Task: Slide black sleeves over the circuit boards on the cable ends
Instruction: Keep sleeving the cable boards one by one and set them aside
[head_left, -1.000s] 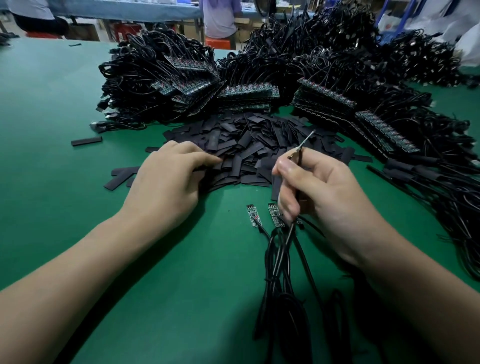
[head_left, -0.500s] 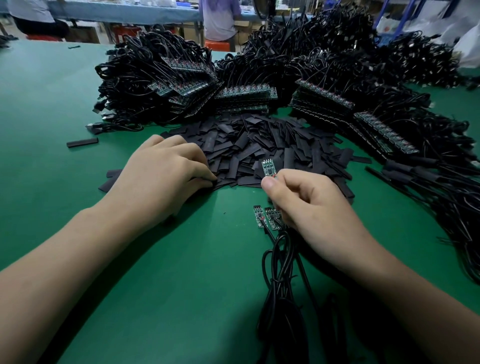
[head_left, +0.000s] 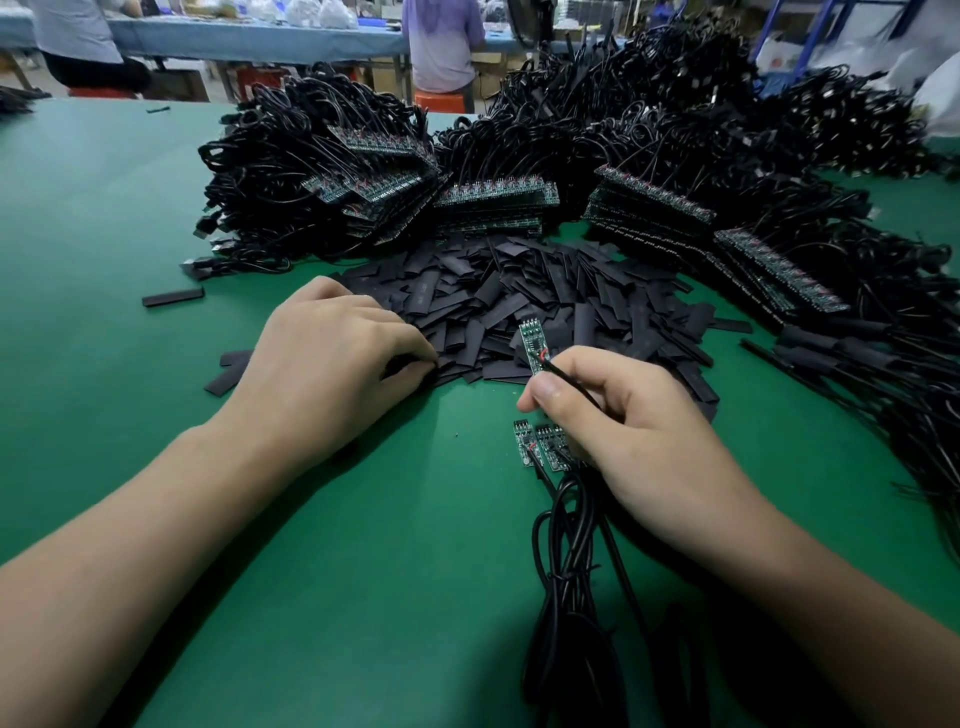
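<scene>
I've got my left hand (head_left: 322, 384) mid-table, fingers curled down onto the near-left edge of the heap of flat black plastic sleeves (head_left: 519, 306); can't tell if it's pinching one. Right hand (head_left: 639, 441), closer to the near edge, has thumb & forefinger pinching a thin black cable (head_left: 571, 385) just below its small green circuit board (head_left: 531, 340). That board stands upright & bare over the heap's near edge. Two more green boards (head_left: 525, 449) lie flat on the green table (head_left: 156, 208) just beside the thumb.
</scene>
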